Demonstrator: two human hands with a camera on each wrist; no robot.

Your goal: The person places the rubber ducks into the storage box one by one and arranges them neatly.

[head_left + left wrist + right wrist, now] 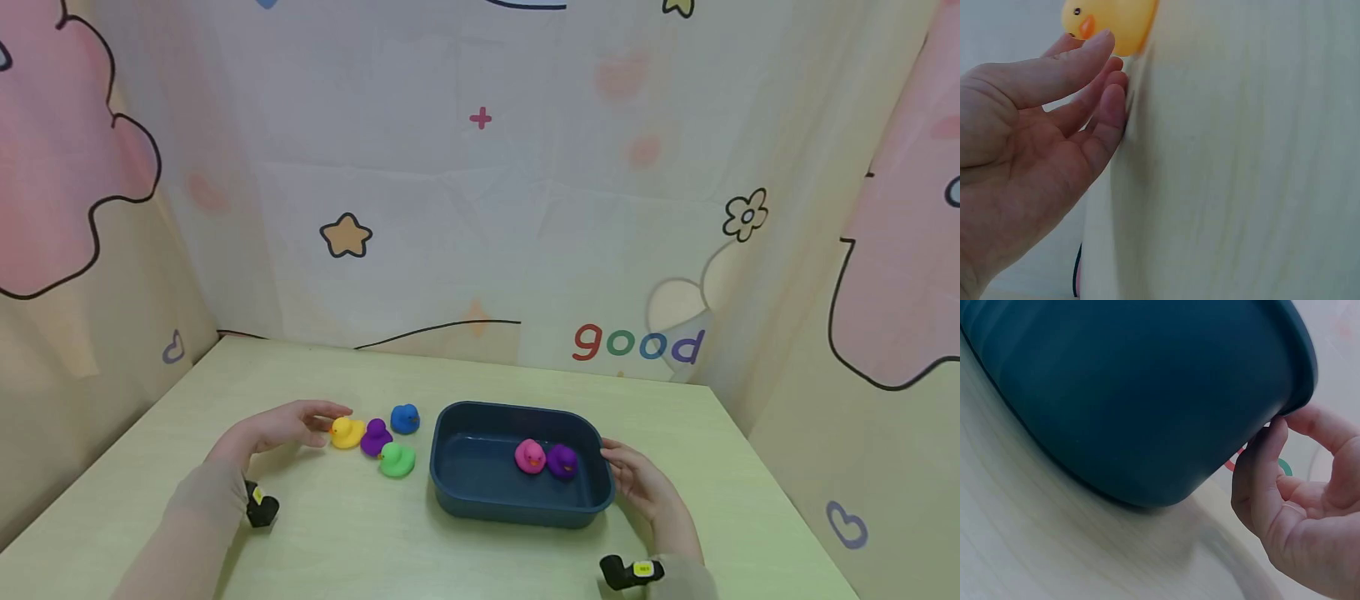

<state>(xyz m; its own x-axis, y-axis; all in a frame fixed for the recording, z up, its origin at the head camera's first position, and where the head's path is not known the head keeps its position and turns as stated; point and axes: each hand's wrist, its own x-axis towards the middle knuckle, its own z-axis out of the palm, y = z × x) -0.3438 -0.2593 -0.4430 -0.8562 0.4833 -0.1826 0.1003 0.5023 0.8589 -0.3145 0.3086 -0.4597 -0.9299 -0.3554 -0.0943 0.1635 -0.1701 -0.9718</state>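
Observation:
My left hand (288, 423) is at the yellow rubber duck (347, 432), thumb and forefinger spread at its near side. In the left wrist view the thumb tip overlaps the beak of that duck (1110, 25), and the other fingers bend loosely below. Beside it on the table sit a purple duck (377, 438), a green duck (397, 459) and a blue duck (405, 419). At the right end of the dark blue bin (480, 508), my right hand (641, 482) rests its fingertips just under the rim. Inside the bin are a pink duck (530, 457) and another purple duck (562, 461).
The pale wooden table (337, 542) carries everything. A printed cloth (450, 208) hangs behind it and along both sides. Black wrist cameras, one on the left (261, 507) and one on the right (630, 572), stick out from the sleeves.

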